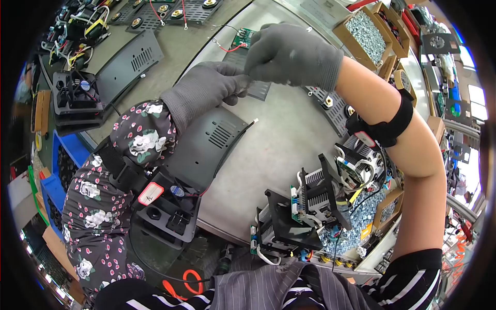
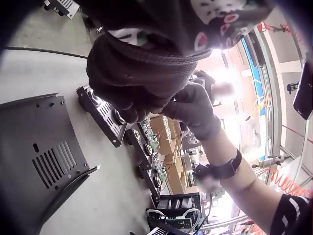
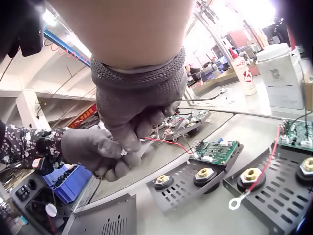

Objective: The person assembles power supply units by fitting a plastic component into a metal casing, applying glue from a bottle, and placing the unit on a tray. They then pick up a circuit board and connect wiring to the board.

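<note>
Both hands wear grey gloves and meet fingertip to fingertip above the bench. My left hand pinches a small whitish piece, seen in the right wrist view; its kind I cannot tell. From above, the curled fingers of my right hand pinch at that same piece. Beneath and beyond them lies a dark slotted plate with brass-coloured nut fittings. A green circuit board sits at its far end, with a red wire running toward the hands.
A bent black vented cover lies near the left forearm, another cover farther left. Finned heatsink assemblies stand at the front right. Boxes of metal hardware line the right side. More slotted plates lie at the back.
</note>
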{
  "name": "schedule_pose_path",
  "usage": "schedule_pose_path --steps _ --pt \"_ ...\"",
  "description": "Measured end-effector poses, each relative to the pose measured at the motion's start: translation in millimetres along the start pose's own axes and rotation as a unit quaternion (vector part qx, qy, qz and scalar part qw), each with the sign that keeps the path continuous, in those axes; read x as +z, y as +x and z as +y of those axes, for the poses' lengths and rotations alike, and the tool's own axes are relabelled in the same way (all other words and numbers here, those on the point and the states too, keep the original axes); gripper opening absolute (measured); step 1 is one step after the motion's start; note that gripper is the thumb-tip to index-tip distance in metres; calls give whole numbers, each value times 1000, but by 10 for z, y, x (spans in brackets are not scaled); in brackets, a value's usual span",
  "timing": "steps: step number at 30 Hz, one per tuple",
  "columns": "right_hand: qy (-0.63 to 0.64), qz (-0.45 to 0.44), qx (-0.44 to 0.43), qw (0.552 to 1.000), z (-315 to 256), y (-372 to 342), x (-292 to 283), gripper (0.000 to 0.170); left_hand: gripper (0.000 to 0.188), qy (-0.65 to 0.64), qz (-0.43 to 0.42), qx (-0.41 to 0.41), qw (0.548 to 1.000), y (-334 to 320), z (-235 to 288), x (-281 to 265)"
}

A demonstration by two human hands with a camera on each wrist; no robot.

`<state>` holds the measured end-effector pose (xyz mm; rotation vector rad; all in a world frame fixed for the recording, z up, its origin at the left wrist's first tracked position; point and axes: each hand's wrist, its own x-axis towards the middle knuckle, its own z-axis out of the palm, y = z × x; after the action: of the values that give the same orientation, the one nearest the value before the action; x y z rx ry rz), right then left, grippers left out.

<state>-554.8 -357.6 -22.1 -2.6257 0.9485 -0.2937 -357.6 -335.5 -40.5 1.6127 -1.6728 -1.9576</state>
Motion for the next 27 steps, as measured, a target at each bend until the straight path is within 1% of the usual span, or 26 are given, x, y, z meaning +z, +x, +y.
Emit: schedule_pose_path --steps 1,2,3,4,5,6,7,8,9,10,11,13,14,16,17,19,20,21,23,25,26,27 --pt "111 -64 127 984 -72 22 -91 14 26 15 13 12 1000 4 4 16" --pt "220 -126 250 935 -107 23 -139 16 26 16 10 12 1000 14 23 32" --pt "221 -126 252 934 -48 10 -109 16 26 35 35 13 999 16 49 43" --pt "219 -104 240 940 58 8 -62 18 26 53 59 14 997 25 63 51" --pt "217 -84 227 946 129 6 -25 20 26 52 59 12 997 59 30 32" --pt "156 -99 270 945 116 47 -104 21 26 121 43 13 992 117 -41 -18" --pt "157 -100 270 945 130 74 -164 21 26 189 27 13 981 178 -115 -71" --pt "16 -127 259 957 171 108 -212 19 26 190 27 12 981 240 -205 -125" --pt "-126 -151 242 950 241 143 -229 19 29 216 22 0 976 303 -303 -184" --pt "-118 -77 194 971 341 117 -135 22 32 242 17 -11 970 331 -329 -218" --pt "-117 -77 194 971 451 96 -82 22 32 241 17 -12 970 368 -348 -256" --pt "-178 -140 200 953 424 148 -80 23 36 151 -12 -97 984 403 -333 -300" --pt "-176 -143 199 953 412 152 -75 23 36 149 -13 -99 984 435 -339 -306" --pt "-149 -151 217 953 391 164 -64 23 38 241 28 -84 966 489 -360 -315" --pt "-147 -153 216 953 397 166 -54 23 38 240 27 -86 967 498 -388 -321" --pt "-182 -152 195 952 414 162 -30 22 41 208 122 13 970 495 -448 -334" --pt "-179 -156 192 952 418 154 -11 22 46 179 101 -1 979 520 -452 -379" --pt "-160 -144 202 956 419 151 3 22 46 173 102 -5 980 517 -435 -384" --pt "-141 -135 208 959 407 180 24 21 54 82 72 -89 990 533 -399 -344" --pt "-180 -161 211 947 362 207 18 20 52 73 61 -99 991 559 -426 -318" --pt "-179 -163 211 947 366 211 20 20 49 74 45 -94 992 564 -438 -311" --pt "-202 -170 187 946 368 215 27 20 45 76 30 -90 993 566 -454 -302"
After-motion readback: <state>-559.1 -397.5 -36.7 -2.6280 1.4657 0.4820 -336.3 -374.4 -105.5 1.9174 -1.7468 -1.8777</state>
